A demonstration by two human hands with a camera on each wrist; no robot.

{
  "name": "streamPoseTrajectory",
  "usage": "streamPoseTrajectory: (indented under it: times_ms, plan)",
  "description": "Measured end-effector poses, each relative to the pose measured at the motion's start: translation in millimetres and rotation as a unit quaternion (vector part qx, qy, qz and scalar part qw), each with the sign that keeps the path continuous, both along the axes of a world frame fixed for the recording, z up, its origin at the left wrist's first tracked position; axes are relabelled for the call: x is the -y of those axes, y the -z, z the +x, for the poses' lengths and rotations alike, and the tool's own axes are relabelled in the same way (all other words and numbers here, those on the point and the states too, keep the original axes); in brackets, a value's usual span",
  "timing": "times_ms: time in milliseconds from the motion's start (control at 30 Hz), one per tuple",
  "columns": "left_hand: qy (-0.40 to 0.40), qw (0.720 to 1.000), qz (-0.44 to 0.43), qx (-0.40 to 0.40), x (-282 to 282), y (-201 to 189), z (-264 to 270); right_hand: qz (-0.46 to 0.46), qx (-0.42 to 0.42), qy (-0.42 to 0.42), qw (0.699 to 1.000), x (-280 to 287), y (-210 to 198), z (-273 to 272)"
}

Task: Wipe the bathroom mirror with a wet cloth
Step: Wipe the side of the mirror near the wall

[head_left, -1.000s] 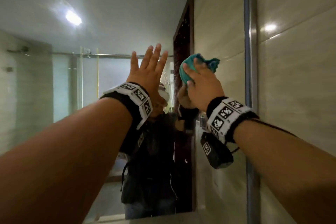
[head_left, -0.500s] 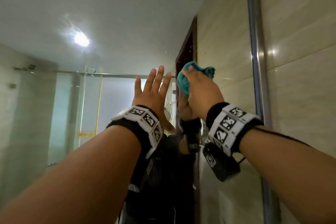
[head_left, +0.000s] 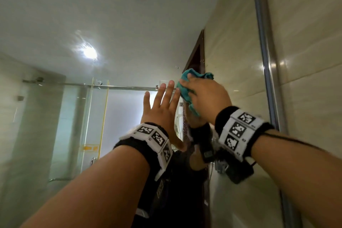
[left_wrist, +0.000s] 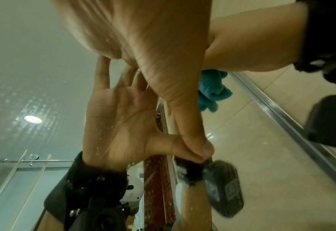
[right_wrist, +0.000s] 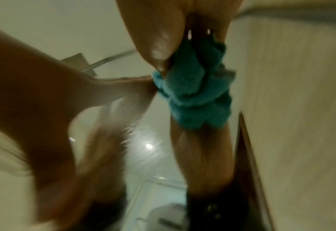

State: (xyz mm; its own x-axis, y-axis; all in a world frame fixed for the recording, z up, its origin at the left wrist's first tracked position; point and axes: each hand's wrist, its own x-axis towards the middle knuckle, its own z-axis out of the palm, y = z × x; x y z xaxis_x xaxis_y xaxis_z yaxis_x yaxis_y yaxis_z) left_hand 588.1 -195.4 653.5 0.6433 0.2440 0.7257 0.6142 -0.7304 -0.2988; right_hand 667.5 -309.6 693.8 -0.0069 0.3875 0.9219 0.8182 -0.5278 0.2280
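Note:
The mirror (head_left: pixel 92 15) fills the left and middle of the head view. A bunched teal cloth (head_left: pixel 185 96) is pressed against its glass high up, gripped by my right hand (head_left: pixel 205 96) with the fingers curled over it. In the right wrist view the cloth (right_wrist: pixel 194 96) bulges out under my thumb (right_wrist: pixel 159 39), blurred. My left hand (head_left: pixel 161 105) lies flat on the glass just left of the cloth, fingers straight and spread, holding nothing. In the left wrist view the palm (left_wrist: pixel 153 39) meets its own reflection (left_wrist: pixel 119 125), with the cloth (left_wrist: pixel 210 92) beyond.
A vertical metal strip (head_left: pixel 266 79) borders the mirror on the right, and beige wall tiles (head_left: pixel 311 61) lie past it. The glass reflects a ceiling lamp (head_left: pixel 89 52), a shower screen with its rail (head_left: pixel 96 116), a dark door frame and a person.
The head view has tilted upward. My right hand has slid the cloth left and a little up, closing the gap to the left fingertips. The left hand stays flat on the glass.

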Motion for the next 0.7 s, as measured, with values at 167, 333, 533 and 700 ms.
streamPoseTrajectory:
  times_ms: [167, 333, 533, 700]
  plan:
    - [0.012, 1.000, -0.004, 0.004, 0.8, -0.4, -0.9, 0.091, -0.096, -0.007, 0.991, 9.9, -36.3, -4.3]
    - [0.005, 1.000, 0.002, 0.003, -0.8, 0.0, -0.4, 0.022, 0.015, 0.014, 1.000, 3.8, -5.3, -6.5]
    - [0.013, 1.000, 0.005, 0.008, -1.4, 0.5, -1.0, 0.057, -0.059, -0.032, 0.996, 0.8, -43.3, 15.0]
    - [0.016, 1.000, 0.004, 0.011, -2.4, 0.2, 0.9, -0.133, -0.021, -0.010, 0.991, 15.2, -30.7, 24.5]
